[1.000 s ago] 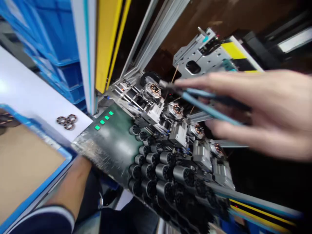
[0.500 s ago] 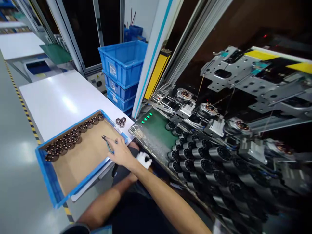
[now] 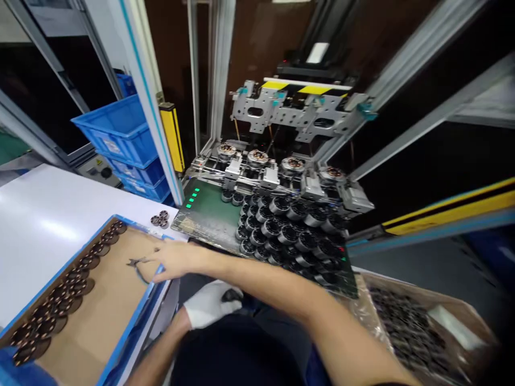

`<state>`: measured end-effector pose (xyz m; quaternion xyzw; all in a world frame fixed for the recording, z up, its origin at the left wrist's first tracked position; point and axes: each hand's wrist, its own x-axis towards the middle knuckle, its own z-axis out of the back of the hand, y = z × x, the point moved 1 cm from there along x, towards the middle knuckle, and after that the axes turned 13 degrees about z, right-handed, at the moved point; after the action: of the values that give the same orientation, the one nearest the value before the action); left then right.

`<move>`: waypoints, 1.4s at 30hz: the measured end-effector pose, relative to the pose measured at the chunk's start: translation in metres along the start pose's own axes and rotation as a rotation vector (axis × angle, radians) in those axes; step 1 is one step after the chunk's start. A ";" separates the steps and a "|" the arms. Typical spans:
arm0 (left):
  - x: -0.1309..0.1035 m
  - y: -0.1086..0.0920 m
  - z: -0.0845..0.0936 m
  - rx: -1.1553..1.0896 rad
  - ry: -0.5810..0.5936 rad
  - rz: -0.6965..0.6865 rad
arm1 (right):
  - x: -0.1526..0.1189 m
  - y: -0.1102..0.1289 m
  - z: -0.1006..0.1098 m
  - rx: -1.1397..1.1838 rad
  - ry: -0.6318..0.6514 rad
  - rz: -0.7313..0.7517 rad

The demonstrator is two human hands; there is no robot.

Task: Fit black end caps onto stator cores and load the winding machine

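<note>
My bare right hand (image 3: 173, 260) reaches across to the left, over the near edge of a blue-rimmed tray (image 3: 147, 300). Small cutting pliers (image 3: 139, 267) are at its fingertips, above the brown lining; the fingers are partly spread around the handles. Copper-wound rings (image 3: 72, 287) lie in rows along the tray's far side. In a white glove, my left hand (image 3: 213, 304) is low in front of my body, its fingers closed round a dark round part (image 3: 232, 295).
Several black and silver cylinders (image 3: 281, 228) crowd a green machine bench (image 3: 213, 206) below the winding fixtures (image 3: 257, 158). Three rings (image 3: 160, 219) sit on the white table (image 3: 52, 214). Blue crates (image 3: 124, 139) are stacked behind; a box of dark parts (image 3: 406, 321) stands right.
The view has swung right towards the machine, bringing the box of dark parts into sight. My gloved left hand has come up into fuller view. The pliers remain with my right hand.
</note>
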<state>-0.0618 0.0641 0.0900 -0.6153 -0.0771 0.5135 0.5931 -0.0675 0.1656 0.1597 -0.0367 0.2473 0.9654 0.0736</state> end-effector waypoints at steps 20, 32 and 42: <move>0.254 -0.235 0.330 1.149 -0.748 -0.064 | -0.255 -0.310 0.218 -0.329 -0.132 -0.904; 0.257 -0.234 0.360 1.202 -0.762 -0.131 | -0.241 -0.284 0.269 -0.300 -0.184 -0.831; 0.299 -0.247 0.350 1.313 -0.553 0.178 | -0.180 -0.332 0.236 0.146 0.265 -1.078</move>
<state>-0.0505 0.5726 0.2094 0.0172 0.1507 0.6376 0.7553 0.1549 0.5453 0.2286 -0.2739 0.2669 0.7586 0.5275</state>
